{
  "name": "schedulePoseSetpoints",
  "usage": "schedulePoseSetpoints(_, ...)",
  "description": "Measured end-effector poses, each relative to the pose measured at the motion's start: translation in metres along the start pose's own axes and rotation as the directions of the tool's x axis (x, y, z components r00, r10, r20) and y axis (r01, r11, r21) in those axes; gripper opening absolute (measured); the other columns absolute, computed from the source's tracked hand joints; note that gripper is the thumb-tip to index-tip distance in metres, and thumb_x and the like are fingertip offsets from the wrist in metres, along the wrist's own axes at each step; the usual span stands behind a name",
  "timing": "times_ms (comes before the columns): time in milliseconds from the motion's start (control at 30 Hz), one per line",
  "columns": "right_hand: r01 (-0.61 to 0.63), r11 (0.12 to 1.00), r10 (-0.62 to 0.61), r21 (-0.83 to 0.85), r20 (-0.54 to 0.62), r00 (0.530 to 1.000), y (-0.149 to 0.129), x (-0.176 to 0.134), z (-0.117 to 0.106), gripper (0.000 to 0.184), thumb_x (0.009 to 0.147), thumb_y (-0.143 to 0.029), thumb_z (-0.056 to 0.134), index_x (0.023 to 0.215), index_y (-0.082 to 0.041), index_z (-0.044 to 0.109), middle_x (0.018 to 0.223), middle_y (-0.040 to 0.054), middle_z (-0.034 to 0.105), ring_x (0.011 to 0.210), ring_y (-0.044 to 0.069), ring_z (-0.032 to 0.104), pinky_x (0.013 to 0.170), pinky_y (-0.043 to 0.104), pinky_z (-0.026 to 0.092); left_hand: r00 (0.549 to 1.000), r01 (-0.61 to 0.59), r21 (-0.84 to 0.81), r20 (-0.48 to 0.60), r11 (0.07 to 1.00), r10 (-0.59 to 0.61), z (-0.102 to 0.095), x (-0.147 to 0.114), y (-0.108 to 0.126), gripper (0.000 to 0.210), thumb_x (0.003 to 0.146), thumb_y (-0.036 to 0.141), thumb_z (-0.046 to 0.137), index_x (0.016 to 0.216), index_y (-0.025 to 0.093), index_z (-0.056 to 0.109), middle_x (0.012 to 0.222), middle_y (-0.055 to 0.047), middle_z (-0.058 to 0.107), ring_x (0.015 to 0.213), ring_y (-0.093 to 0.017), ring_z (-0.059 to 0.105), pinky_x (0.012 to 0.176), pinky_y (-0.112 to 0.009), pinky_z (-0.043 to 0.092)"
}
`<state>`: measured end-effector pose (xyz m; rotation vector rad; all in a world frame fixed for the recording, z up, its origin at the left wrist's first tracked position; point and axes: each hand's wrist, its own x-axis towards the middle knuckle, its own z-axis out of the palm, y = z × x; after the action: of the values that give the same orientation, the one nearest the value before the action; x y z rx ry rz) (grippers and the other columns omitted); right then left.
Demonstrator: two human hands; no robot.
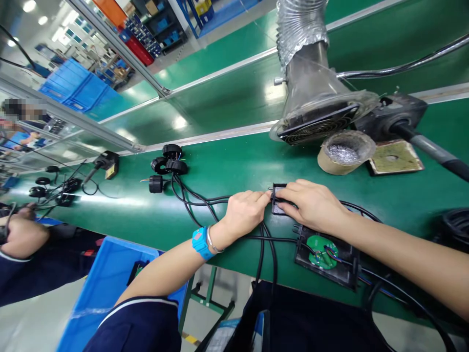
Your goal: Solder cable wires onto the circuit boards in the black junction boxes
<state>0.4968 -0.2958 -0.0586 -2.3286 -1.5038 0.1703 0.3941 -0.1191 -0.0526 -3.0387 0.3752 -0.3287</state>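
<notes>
Ahead of me on the green bench is a small open black plastic box (279,210). My left hand (247,212) is closed, its fingertips pinching the box's left side where a cable may enter; that spot is mostly hidden. My right hand (311,203) is closed too, thumb and fingers reaching over the rim and gripping the box. Just below my right hand lies a black plate with a round green circuit board (322,252), with coloured wires and black cable attached. Black cables (198,195) run under my left hand toward black round housings (174,159).
A fume extractor hood (311,98) hangs over the bench, above a round tub of metallic scraps (340,152). Beside it are a soldering iron holder (399,115) and a sponge tray (395,157). A blue bin (84,303) stands lower left; a co-worker's arm (25,237) is farther left.
</notes>
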Motion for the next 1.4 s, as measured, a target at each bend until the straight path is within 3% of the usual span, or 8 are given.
schedulePoseSetpoints(200, -0.016, 1.000, 0.018, -0.024, 0.078, 0.997, -0.009, 0.007, -0.009, 0.017, 0.091, -0.028, 0.051, 0.089, -0.020, 0.066, 0.086, 0.0050, 0.063, 0.084, 0.018, 0.053, 0.063, 0.028, 0.033, 0.983, 0.072, -0.062, 0.175, 0.996, -0.060, -0.002, -0.002, 0.010, 0.032, 0.096, 0.013, 0.034, 0.113, 0.011, 0.061, 0.111, -0.013, 0.068, 0.083, -0.018, 0.065, 0.070, -0.030, 0.050)
schedulePoseSetpoints(367, -0.008, 0.998, 0.021, -0.070, 0.183, 0.983, -0.006, 0.022, -0.026, 0.020, 0.089, -0.039, 0.057, 0.088, -0.024, 0.069, 0.082, 0.0033, 0.066, 0.080, 0.016, 0.058, 0.062, 0.026, 0.036, 0.940, 0.236, -0.214, 0.298, 0.948, -0.167, -0.016, 0.017, 0.003, 0.021, 0.092, 0.023, 0.048, 0.097, 0.017, 0.068, 0.093, -0.007, 0.070, 0.082, -0.019, 0.065, 0.071, -0.028, 0.050)
schedulePoseSetpoints(500, -0.030, 0.990, 0.064, -0.135, 0.252, 0.966, 0.002, 0.049, -0.037, 0.030, 0.081, -0.051, 0.064, 0.077, -0.022, 0.069, 0.065, 0.0034, 0.061, 0.061, 0.015, 0.057, 0.050, 0.025, 0.026, 0.917, 0.303, -0.416, 0.372, 0.857, -0.144, -0.019, 0.034, -0.014, 0.013, 0.085, 0.028, 0.060, 0.082, 0.019, 0.070, 0.077, 0.000, 0.070, 0.068, -0.013, 0.063, 0.060, -0.022, 0.044)
schedulePoseSetpoints(600, 0.062, 0.994, -0.025, -0.090, 0.366, 0.930, 0.008, 0.064, -0.040, 0.026, 0.071, -0.046, 0.075, 0.072, -0.021, 0.068, 0.061, 0.0008, 0.059, 0.059, 0.014, 0.057, 0.049, 0.024, 0.025, 0.896, 0.362, -0.555, 0.428, 0.749, -0.116, -0.016, 0.038, -0.018, 0.008, 0.080, 0.024, 0.065, 0.079, 0.017, 0.069, 0.075, 0.001, 0.070, 0.067, -0.012, 0.061, 0.061, -0.022, 0.042)
schedulePoseSetpoints(733, 0.217, 0.976, -0.180, -0.031, 0.451, 0.874, 0.011, 0.067, -0.037, 0.019, 0.077, -0.038, 0.072, 0.080, -0.021, 0.067, 0.076, 0.0021, 0.064, 0.070, 0.015, 0.060, 0.055, 0.024, 0.030, 0.920, 0.330, -0.449, 0.351, 0.830, -0.175, -0.009, 0.030, -0.005, 0.006, 0.079, 0.019, 0.062, 0.074, 0.017, 0.067, 0.076, -0.001, 0.067, 0.071, -0.016, 0.061, 0.064, -0.026, 0.043)
schedulePoseSetpoints(933, 0.259, 0.961, -0.214, -0.100, 0.330, 0.919, 0.016, 0.044, -0.027, 0.019, 0.090, -0.035, 0.056, 0.081, -0.018, 0.061, 0.081, 0.0038, 0.063, 0.079, 0.017, 0.060, 0.064, 0.027, 0.036, 0.929, 0.303, -0.281, 0.300, 0.911, -0.217, -0.009, 0.022, 0.016, 0.016, 0.085, 0.013, 0.046, 0.092, 0.014, 0.061, 0.086, -0.008, 0.063, 0.079, -0.020, 0.061, 0.069, -0.031, 0.049)
schedulePoseSetpoints(1133, 0.190, 0.980, -0.194, -0.052, -0.068, 0.979, 0.030, -0.004, -0.026, 0.050, 0.086, -0.059, 0.053, 0.104, -0.013, 0.057, 0.102, 0.0125, 0.058, 0.097, 0.024, 0.053, 0.082, 0.035, 0.043, 0.916, 0.368, -0.348, 0.296, 0.862, -0.271, -0.012, 0.022, 0.015, 0.013, 0.087, 0.017, 0.045, 0.094, 0.015, 0.056, 0.088, -0.006, 0.066, 0.076, -0.019, 0.061, 0.066, -0.030, 0.048)
schedulePoseSetpoints(1400, 0.082, 0.996, -0.083, -0.016, -0.062, 0.995, 0.036, -0.022, -0.016, 0.057, 0.080, -0.063, 0.061, 0.109, -0.015, 0.054, 0.105, 0.0109, 0.058, 0.098, 0.025, 0.054, 0.081, 0.036, 0.041, 0.981, 0.173, -0.374, 0.144, 0.911, -0.127, 0.014, 0.013, 0.000, 0.019, 0.088, 0.024, 0.046, 0.079, 0.018, 0.061, 0.073, -0.002, 0.062, 0.068, -0.012, 0.056, 0.062, -0.023, 0.040)
